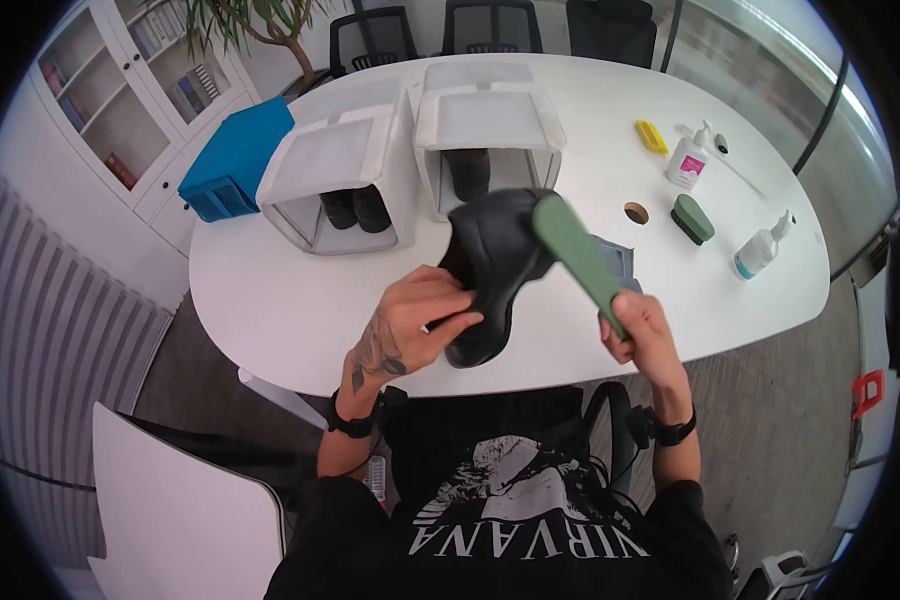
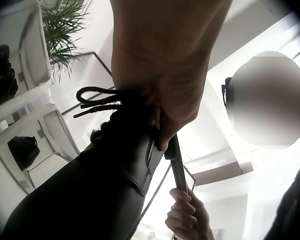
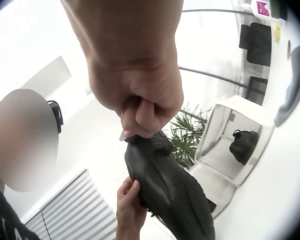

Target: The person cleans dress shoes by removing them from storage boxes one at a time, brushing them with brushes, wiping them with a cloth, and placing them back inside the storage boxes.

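In the head view, my left hand (image 1: 415,315) grips a black lace-up shoe (image 1: 500,250) at its ankle opening, holding it up over the white table. Loose laces (image 2: 102,100) show beside that hand in the left wrist view. My right hand (image 1: 642,335) grips the end of a long green brush (image 1: 580,255). The brush's far end overlaps the shoe in the head view, its bristles hidden there. From the left wrist, dark bristles (image 2: 169,152) appear right at the shoe, close to my left fingers.
Two white shoe boxes (image 1: 340,150) (image 1: 490,120) with black shoes inside stand open at the back, beside a blue box (image 1: 235,160). On the right are a green brush (image 1: 692,220), pump bottles (image 1: 687,160) (image 1: 760,250), a yellow item (image 1: 652,137) and a grey cloth (image 1: 615,262).
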The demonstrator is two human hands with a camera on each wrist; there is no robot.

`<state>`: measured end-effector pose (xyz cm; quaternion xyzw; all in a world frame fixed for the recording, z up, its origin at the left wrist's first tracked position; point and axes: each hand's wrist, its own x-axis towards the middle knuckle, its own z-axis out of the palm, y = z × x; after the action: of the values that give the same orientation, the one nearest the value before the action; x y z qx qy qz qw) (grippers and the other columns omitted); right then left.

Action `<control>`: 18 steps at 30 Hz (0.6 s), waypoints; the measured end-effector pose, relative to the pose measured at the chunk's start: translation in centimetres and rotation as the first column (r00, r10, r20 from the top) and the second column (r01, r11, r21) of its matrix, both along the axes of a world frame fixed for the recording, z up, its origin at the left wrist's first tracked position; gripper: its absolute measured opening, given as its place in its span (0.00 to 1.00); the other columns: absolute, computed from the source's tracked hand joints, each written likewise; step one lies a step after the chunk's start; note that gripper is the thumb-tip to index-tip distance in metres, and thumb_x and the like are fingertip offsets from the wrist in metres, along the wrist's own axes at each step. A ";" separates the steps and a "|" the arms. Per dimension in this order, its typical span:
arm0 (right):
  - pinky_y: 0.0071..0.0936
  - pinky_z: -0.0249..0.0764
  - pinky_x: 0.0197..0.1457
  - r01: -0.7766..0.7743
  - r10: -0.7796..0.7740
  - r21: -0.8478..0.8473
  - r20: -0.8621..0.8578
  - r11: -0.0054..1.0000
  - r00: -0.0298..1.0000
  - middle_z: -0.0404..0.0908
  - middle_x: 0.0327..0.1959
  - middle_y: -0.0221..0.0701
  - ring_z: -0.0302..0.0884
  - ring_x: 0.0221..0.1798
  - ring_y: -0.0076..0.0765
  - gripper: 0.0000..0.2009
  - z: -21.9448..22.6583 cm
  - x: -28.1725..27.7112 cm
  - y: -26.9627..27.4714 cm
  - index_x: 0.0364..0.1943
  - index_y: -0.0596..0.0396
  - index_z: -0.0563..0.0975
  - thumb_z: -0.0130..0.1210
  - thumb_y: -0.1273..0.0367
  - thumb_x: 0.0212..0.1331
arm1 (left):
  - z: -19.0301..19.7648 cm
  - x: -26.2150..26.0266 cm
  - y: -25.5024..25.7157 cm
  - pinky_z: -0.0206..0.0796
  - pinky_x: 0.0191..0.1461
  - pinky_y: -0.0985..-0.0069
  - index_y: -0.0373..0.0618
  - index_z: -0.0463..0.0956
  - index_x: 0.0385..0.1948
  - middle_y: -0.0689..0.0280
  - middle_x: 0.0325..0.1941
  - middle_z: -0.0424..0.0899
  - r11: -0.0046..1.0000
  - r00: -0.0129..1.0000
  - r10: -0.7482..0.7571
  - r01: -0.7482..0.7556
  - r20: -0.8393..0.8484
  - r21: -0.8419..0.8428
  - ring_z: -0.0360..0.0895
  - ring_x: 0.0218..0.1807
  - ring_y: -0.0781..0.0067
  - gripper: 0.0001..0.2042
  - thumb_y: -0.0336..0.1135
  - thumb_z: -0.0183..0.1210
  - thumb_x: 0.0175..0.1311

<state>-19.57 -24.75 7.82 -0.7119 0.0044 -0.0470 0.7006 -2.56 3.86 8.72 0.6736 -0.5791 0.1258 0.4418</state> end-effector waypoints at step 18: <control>0.21 0.57 0.23 0.142 -0.144 -0.064 -0.035 0.988 0.989 0.64 0.14 0.19 0.60 0.18 0.15 0.26 1.9 -2.0 1.2 0.27 0.55 0.77 0.48 0.49 0.79 | -0.3 -1.5 -1.0 0.75 0.57 0.59 0.31 0.83 0.33 0.56 0.28 0.83 1.000 0.999 -0.019 0.020 0.040 -0.019 0.80 0.32 0.54 0.10 0.25 0.74 0.53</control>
<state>-21.58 -23.55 9.76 -0.7318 0.0679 -0.0830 0.6730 -4.02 2.90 8.44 0.6609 -0.5932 0.1406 0.4377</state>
